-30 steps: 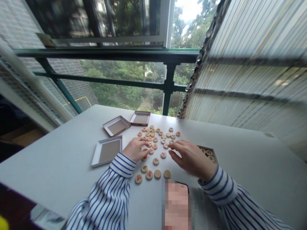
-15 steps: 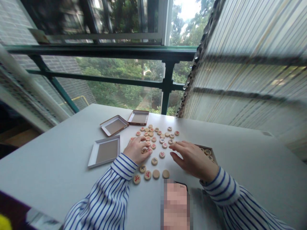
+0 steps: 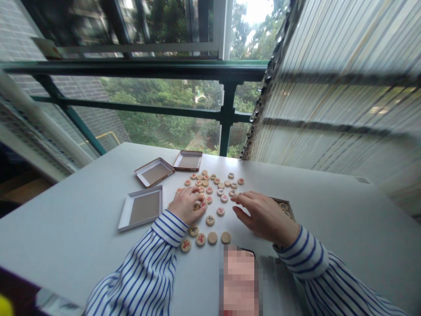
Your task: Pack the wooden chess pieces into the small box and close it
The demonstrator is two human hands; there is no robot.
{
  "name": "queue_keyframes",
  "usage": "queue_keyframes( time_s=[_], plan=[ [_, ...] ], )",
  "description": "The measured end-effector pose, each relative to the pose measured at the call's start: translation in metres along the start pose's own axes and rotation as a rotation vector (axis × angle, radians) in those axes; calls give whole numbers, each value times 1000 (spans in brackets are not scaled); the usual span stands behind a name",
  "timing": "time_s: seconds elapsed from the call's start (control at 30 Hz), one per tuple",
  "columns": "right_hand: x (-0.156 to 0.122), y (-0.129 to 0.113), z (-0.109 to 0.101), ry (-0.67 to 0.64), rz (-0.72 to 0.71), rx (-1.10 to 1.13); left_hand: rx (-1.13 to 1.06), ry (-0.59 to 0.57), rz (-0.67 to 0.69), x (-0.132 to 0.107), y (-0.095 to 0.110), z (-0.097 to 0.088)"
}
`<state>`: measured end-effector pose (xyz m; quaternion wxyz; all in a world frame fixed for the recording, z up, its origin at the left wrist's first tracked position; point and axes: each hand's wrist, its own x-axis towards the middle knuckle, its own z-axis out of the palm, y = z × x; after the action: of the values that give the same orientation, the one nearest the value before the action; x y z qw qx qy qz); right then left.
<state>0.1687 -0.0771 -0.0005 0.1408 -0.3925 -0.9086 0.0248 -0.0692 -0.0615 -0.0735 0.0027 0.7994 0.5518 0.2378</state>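
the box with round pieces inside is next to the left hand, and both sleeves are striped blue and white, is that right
Not quite: the box with round pieces inside is next to the right hand, not the left hand, as the head view shows. Both sleeves are striped blue and white.

The head camera looks forward and down across the table.

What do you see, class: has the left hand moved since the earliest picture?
Yes, slightly to the right: judged against the grey-rimmed tray, the left hand sits farther rightward, and a gap now shows between them.
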Motion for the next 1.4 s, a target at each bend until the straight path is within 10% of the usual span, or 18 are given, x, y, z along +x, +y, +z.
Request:
queue_keyframes(
  time_s=[0.77,1.4],
  plan=[
    [-7,9,-19,72,48,-37,-174,215,32,4,19,-9],
    [-34,29,-45,92,135,-56,-460,117,76,18,60,-36]
  ],
)
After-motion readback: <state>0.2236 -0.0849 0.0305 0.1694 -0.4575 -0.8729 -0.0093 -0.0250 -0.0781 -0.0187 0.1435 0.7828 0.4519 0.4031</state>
